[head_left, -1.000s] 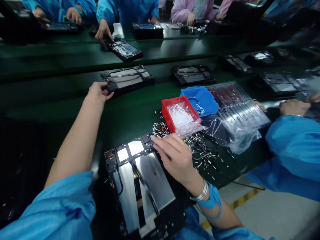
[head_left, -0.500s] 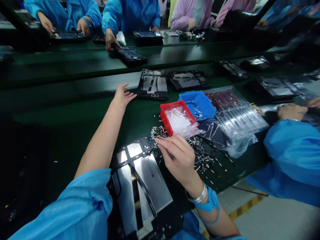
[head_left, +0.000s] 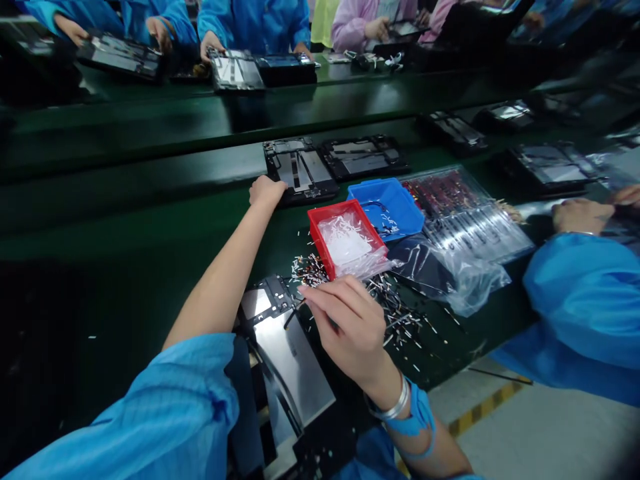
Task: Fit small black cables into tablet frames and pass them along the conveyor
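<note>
My left hand (head_left: 268, 192) reaches forward, its fingers closed on the near left corner of an opened tablet housing (head_left: 301, 175) on the green work surface. My right hand (head_left: 350, 325) is closed in a pinch on a short thin black wire (head_left: 294, 313), above another opened tablet housing (head_left: 293, 360) close to my body. That nearer housing shows silvery plates and a dark cable down its middle; my left forearm and sleeve hide part of it. Beside my right hand lies a loose pile of small black and white pieces (head_left: 400, 310).
A red bin (head_left: 320, 241) with a bag of white bits stands against a blue bin (head_left: 411, 215). Right of them lie a clear tray (head_left: 475, 207) and crumpled plastic (head_left: 483, 283). More housings (head_left: 367, 157) lie farther back. A co-worker's sleeve (head_left: 580, 293) is at right; others work opposite.
My left hand has gone from spread fingers beside the far housing to closing on its corner. My right hand stays pinched above the near housing. Across the line, co-workers have lifted and shifted housings.
</note>
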Demonstrator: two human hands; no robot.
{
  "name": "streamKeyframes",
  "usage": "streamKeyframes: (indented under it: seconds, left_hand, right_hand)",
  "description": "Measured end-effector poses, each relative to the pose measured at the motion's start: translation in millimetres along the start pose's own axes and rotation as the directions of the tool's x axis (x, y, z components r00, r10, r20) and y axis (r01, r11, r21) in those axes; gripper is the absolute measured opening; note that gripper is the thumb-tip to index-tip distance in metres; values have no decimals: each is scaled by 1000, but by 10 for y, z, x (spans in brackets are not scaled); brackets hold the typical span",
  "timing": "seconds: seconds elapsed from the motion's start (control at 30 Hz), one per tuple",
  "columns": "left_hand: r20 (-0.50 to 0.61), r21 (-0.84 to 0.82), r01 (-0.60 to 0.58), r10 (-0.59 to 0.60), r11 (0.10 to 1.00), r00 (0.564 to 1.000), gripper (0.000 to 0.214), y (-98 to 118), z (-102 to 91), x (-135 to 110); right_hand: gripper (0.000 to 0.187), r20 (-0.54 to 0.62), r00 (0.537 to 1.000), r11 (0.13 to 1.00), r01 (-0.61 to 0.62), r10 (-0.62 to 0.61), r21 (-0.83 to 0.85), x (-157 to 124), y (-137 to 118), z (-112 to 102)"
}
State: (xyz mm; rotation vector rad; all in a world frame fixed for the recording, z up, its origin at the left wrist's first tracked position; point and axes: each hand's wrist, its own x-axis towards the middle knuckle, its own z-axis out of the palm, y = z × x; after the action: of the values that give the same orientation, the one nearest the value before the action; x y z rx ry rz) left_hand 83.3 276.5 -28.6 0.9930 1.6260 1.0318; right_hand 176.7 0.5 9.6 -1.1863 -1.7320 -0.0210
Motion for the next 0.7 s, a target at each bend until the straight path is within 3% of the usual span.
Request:
streamKeyframes:
  seconds: [0.07, 0.2, 0.37, 0.47, 0.57, 0.7]
  left_hand:
    - [-8, 13, 7, -7, 1000, 1000, 29, 8, 6, 2]
    - [19, -32, 66, -65, 997, 998, 32, 104, -4, -30]
    - [121, -185, 154, -133, 971, 984, 34, 230, -18, -161]
    - [190, -260, 201, -154, 944, 970, 31, 270, -122, -275]
    - [182, -318, 184, -131, 930, 974, 21, 314, -410, -465]
    - [107, -370, 88, -51, 925, 993, 10, 336, -1130, -982]
  right_hand:
    - [24, 5, 1000, 1000, 2, -2, -7, -5, 2, 2]
    - [24, 18, 1000, 1000, -6, 6, -15, -14, 1, 10]
    - [21, 6, 1000, 1000, -3, 3, 17, -14, 0, 24]
    - [22, -8, 1000, 1000, -4, 4, 6, -13, 14, 44]
    - [22, -30, 1000, 1000, 8, -8, -5, -9, 21, 49]
    - [21, -124, 992, 999, -12, 17, 39, 5, -6, -37]
